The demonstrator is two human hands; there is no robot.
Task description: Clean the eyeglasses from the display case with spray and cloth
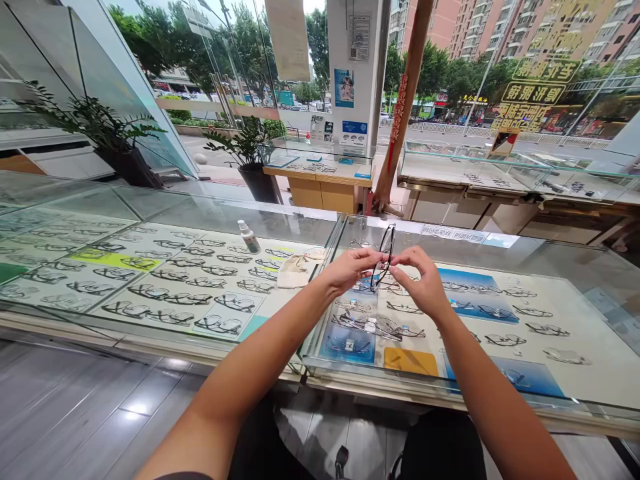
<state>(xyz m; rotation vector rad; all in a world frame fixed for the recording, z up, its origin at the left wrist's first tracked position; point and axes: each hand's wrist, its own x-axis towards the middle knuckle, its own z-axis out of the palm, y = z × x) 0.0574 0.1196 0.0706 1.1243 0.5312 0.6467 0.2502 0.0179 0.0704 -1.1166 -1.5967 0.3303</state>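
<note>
Both hands hold a pair of dark-framed eyeglasses [389, 241] upright above the glass counter. My left hand [354, 268] pinches the glasses from the left, near the middle of the frame. From the right, the fingertips of my right hand [419, 281] are closed on the same frame. Just below my hands, a thin-rimmed pair of glasses [383, 327] seems to lie on the counter's glass top. A small white spray bottle [249, 237] stands to the left, and a crumpled pale cloth [295, 270] lies beside it.
Rows of eyeglasses [173, 297] fill the glass display counter [280, 220] under its top. An orange-yellow card [411, 362] is near the front. Beyond are a potted plant [257, 177], a wooden post [406, 100] and another glass showcase [450, 160].
</note>
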